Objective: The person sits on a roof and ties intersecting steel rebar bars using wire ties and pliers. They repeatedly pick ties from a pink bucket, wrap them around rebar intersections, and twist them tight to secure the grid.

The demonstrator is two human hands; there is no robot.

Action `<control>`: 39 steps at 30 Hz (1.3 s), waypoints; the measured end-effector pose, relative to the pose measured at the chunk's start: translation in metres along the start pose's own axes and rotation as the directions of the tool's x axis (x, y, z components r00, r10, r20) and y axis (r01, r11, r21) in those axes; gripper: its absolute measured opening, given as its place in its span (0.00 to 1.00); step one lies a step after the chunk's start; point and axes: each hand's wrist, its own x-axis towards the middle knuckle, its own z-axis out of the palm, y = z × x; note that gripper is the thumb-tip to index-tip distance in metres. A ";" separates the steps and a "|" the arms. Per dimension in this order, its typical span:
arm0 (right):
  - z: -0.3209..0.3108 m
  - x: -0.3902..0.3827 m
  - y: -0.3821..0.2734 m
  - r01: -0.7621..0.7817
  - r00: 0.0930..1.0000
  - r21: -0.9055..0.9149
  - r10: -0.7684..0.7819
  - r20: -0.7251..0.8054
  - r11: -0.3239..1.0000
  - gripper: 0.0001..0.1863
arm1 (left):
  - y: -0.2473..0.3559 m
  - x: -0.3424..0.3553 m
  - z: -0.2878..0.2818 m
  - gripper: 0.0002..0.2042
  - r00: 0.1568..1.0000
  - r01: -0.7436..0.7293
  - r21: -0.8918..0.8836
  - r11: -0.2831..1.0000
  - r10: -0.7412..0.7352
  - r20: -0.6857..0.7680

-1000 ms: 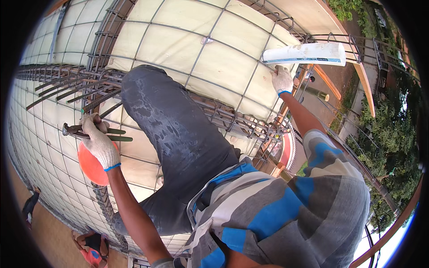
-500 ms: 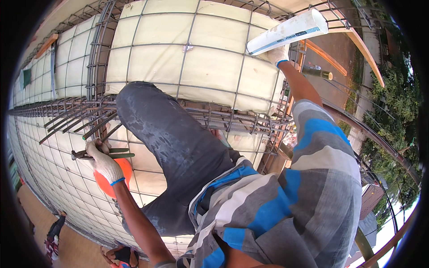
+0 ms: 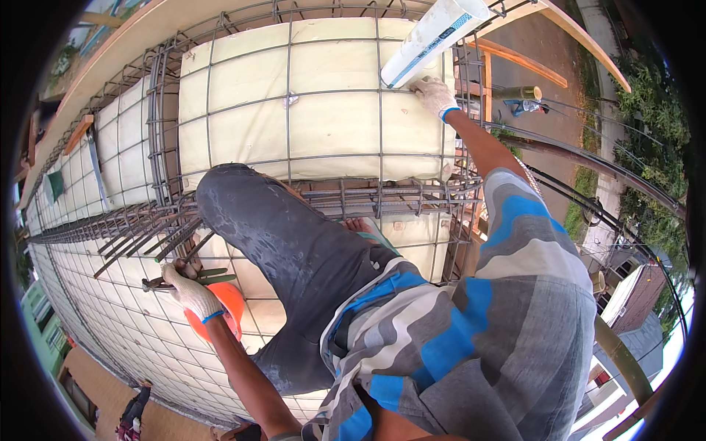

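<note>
My left hand [image 3: 193,289], in a white knitted glove with a blue cuff, is closed around pincers [image 3: 213,276] with green handles. Their metal head points left, below several projecting rebar ends [image 3: 151,235]. Behind the wrist is an orange rounded plastic object [image 3: 234,305]. My gloved right hand [image 3: 435,95] is beside the lower end of a white plastic pipe [image 3: 434,42] with a blue stripe. Its fingers are extended over the wire mesh [image 3: 334,94], next to the pipe; whether they touch it is unclear. The pipe leans over a cream foam block [image 3: 250,128] under the mesh.
My bent leg [image 3: 287,228] crosses a rebar beam cage [image 3: 412,200]. Wooden boards [image 3: 522,62] and a cut bamboo pole [image 3: 518,93] lie at the right edge, above a road far below. Cables [image 3: 588,165] run past there. A person [image 3: 132,415] is at the lower left.
The view has shifted. The right-hand fingers, earlier hidden behind the pipe, now show beside its lower end, and the pipe looks more upright. My left hand keeps hold of the pincers.
</note>
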 end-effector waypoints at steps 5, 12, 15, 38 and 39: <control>0.011 -0.010 -0.006 -0.008 0.992 0.025 0.011 -0.124 1.000 0.16 | 0.005 -0.004 0.000 0.17 0.999 0.025 0.026 0.999 -0.025 -0.020; 0.005 -0.008 0.007 -0.201 0.938 0.103 0.221 -0.266 0.974 0.20 | 0.018 -0.022 0.012 0.16 0.999 0.023 -0.035 0.999 -0.024 -0.029; 0.004 0.000 0.014 -0.319 0.881 0.216 0.373 -0.290 0.923 0.21 | 0.020 -0.027 0.015 0.17 0.999 0.027 -0.025 0.999 -0.027 -0.020; -0.033 0.029 0.027 -0.133 0.988 0.029 0.130 0.086 0.991 0.21 | -0.004 0.004 0.003 0.11 0.997 -0.021 -0.224 0.974 0.038 0.073; -0.033 0.018 0.016 -0.144 0.982 0.004 0.142 0.126 0.990 0.20 | -0.005 0.005 0.003 0.11 0.997 -0.032 -0.212 0.977 0.048 0.068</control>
